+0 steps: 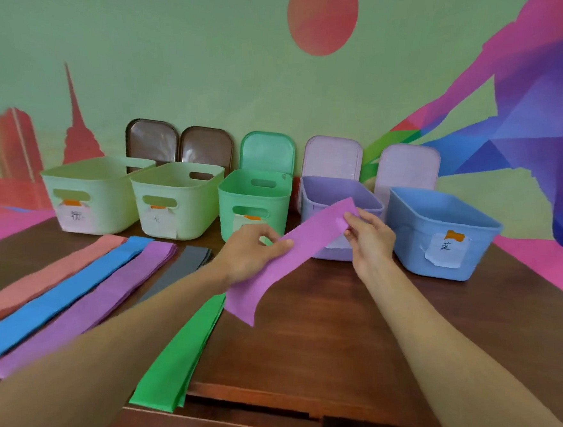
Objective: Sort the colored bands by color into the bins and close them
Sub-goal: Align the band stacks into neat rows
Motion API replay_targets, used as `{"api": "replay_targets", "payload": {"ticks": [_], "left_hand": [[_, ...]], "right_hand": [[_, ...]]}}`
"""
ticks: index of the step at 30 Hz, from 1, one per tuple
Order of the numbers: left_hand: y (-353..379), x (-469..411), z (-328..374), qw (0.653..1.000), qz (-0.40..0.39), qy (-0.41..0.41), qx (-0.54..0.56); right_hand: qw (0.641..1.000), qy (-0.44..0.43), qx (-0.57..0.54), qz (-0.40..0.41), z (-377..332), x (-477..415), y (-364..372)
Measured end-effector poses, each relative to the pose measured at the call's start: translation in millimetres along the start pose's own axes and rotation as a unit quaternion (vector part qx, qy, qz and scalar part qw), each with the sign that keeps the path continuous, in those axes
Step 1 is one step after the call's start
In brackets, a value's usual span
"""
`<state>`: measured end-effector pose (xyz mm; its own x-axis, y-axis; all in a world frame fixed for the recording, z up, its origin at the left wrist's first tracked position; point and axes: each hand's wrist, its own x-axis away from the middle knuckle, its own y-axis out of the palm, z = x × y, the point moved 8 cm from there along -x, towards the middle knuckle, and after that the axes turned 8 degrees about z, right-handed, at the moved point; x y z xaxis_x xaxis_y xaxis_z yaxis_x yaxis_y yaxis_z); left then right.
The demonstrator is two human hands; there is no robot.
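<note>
Table: a dark wooden table (pixel 333 317) carries everything; bins stand along its far edge, band stacks lie on its left half.
Bins: five open bins in a row, left to right: a pale green bin (pixel 88 193), a second pale green bin (pixel 174 199), a green bin (pixel 254 198), a purple bin (pixel 338 197) and a blue bin (pixel 439 231).
Lids: five, leaning upright against the wall behind the bins: two brown lids (pixel 152 142), one green lid (pixel 267 152), two pale lilac lids (pixel 332 158).
Band stacks: five flat stacks side by side, running from the near edge towards the bins: salmon stack (pixel 35 282), blue stack (pixel 54 300), purple stack (pixel 100 300), grey stack (pixel 183 269), green stack (pixel 180 356).
Held band: one purple band (pixel 304 245), a long flat matte strip, lifted off the table and slanting up to the right; its far end is in front of the purple bin, its near end hangs loose above the green stack.
Left hand: the left hand (pixel 250 254) pinches the band about mid-length, thumb on top.
Right hand: the right hand (pixel 370 239) pinches the band's far end with its fingertips.
Labels: white paper labels (pixel 446 250) on the bin fronts, with orange tape.
</note>
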<state>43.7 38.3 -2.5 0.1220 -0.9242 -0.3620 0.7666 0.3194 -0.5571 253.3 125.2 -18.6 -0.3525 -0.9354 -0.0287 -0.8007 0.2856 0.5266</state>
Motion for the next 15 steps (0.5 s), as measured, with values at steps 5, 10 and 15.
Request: {"api": "replay_targets", "payload": {"ticks": [5,10,15], "left_hand": [[-29,33,-30,0.982,-0.094,-0.129,0.098],[-61,62,-49,0.976,-0.137,-0.141,0.09],[-99,78,-73,0.976,-0.137,-0.148,0.083]], "right_hand": [[0.998,-0.033,0.051,-0.02,9,23,37],[0.989,-0.063,0.128,-0.034,31,40,74],[0.967,-0.102,0.225,-0.065,66,67,128]]}}
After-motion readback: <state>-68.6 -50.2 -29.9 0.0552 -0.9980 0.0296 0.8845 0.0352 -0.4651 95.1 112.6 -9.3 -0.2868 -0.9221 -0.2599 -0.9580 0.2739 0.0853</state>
